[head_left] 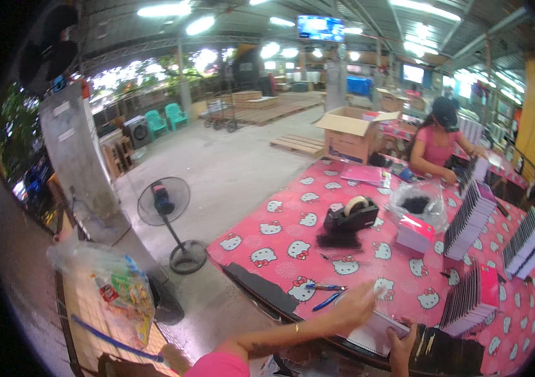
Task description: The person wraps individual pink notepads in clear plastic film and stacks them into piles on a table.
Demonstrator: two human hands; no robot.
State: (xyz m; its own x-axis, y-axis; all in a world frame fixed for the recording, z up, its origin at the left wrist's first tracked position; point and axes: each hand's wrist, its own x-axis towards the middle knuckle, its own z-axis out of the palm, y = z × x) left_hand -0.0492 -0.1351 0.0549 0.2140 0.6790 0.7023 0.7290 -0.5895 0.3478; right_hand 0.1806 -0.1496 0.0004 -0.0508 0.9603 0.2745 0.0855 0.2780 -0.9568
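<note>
A white-paged spiral notebook (373,336) lies at the near edge of the table. My right hand (402,345) grips its right side, thumb over the edge. My left hand (358,308) is raised above its upper left part, smeared by motion, so whether its fingers hold anything is unclear. Left of that hand lie two blue pens (327,298). A slanted stack of spiral notebooks (468,305) with a pink cover stands beyond my right hand. Next to it is a black mat (446,352) with small pale sticks on it.
A pink patterned cloth (267,232) covers the table. On it stand a black tape dispenser (352,215), more notebook stacks (468,223) and a clear plastic bag (418,201). A co-worker (437,144) handles notebooks at the far right. A pedestal fan (165,204) stands left of the table.
</note>
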